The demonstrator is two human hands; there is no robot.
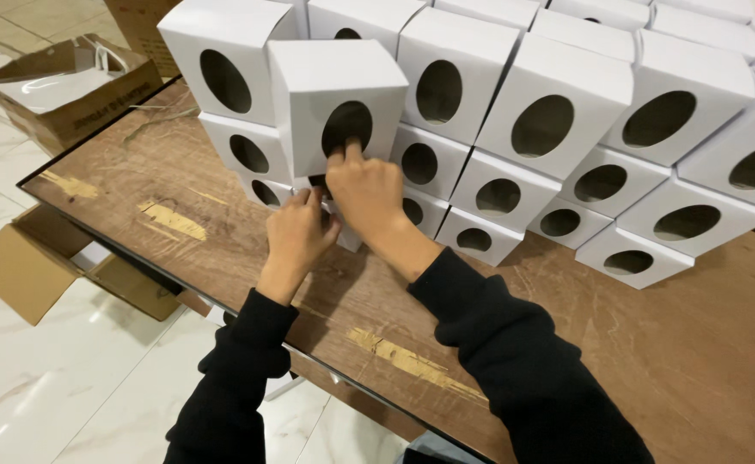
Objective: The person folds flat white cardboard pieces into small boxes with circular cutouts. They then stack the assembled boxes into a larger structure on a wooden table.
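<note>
A white cardboard box [330, 82] with an oval window cutout is held above the brown table [180, 180], in front of a stack of like boxes [558, 112]. My right hand [367, 191] grips its lower front, with fingertips at the bottom rim of the cutout. My left hand [296, 234] holds the box's underside, where a flap hangs partly hidden behind both hands. Both arms wear black sleeves.
Several white windowed boxes stand stacked in three rows across the back of the table. Worn tape patches [171, 221] mark the tabletop. On the tiled floor lie an open brown carton [29, 266] at the left and a lined carton [64, 86] at the upper left.
</note>
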